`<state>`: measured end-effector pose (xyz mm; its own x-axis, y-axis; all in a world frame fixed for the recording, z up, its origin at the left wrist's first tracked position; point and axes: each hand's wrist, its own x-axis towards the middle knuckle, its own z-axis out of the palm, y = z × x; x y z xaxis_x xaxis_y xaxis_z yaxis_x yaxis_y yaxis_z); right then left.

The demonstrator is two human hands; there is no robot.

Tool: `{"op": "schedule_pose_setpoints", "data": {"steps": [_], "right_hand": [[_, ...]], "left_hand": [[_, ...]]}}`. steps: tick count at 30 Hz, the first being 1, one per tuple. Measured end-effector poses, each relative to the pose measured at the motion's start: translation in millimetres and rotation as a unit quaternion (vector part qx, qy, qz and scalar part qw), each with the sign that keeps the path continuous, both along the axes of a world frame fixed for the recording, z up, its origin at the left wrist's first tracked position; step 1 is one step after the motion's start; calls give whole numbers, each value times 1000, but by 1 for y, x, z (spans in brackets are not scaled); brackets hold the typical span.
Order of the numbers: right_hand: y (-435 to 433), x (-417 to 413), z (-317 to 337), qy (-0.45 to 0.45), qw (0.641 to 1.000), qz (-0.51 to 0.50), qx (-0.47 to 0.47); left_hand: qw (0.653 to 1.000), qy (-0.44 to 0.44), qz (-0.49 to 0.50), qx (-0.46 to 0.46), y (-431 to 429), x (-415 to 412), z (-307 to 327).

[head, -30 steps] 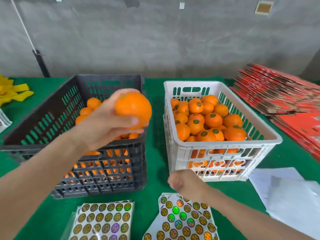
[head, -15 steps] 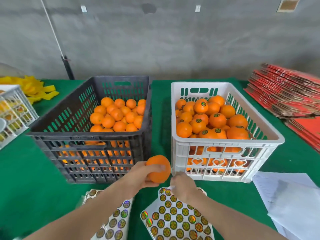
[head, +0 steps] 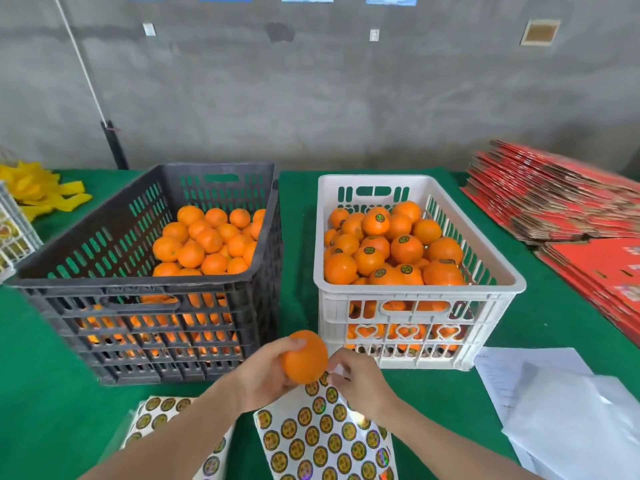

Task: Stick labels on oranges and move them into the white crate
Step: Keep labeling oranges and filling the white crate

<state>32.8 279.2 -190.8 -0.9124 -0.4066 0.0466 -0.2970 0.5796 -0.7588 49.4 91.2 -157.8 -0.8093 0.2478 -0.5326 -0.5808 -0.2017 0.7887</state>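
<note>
**Labelling step: orange in hand, label about to go on**

Green table [head: 52, 393] carries everything; black crate [head: 138, 287] at left is part full of bare oranges, read as the supply; white crate [head: 419, 289] at right is heaped with oranges, many showing a round label on top, so it is the destination; sticker sheet [head: 322, 441] lies at the near edge below the gap between the crates; second sheet [head: 156, 414] lies to its left, partly hidden by the left forearm

Left hand [head: 265, 375]: fingers and thumb curled round one orange [head: 304, 358], gripping it from the left and below; the orange is held in the air above the top corner of the sticker sheet, just in front of the white crate's near left corner; no label visible on its exposed skin

Right hand [head: 360, 379]: fingertips drawn together in a pinch at the orange's lower right side; a small pale piece sits in the pinch, taken to be a label [head: 337, 370], though too small to confirm; the hands are close, nearly touching across the fruit

Judgement: this is the sticking step, with the move to the crate not yet begun; next move calls for pressing the label flat on bare skin with the left grip steady, then carrying the orange up over the white rim and setting it on the heap so it does not roll off
</note>
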Motion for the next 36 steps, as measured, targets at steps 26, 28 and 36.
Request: {"op": "schedule_pose_setpoints", "data": {"steps": [26,28,36], "right_hand": [[-9,18,-16,85,988,-101,81],[-9,16,-17,82,988,-103,83],[-9,17,-18,107,985,-90,98]], "left_hand": [[998,-22,-46,22,11,-19,-21],[998,-22,-50,25,11,-20,-20],[997,-30,-68,9,11,-20,-19]]}}
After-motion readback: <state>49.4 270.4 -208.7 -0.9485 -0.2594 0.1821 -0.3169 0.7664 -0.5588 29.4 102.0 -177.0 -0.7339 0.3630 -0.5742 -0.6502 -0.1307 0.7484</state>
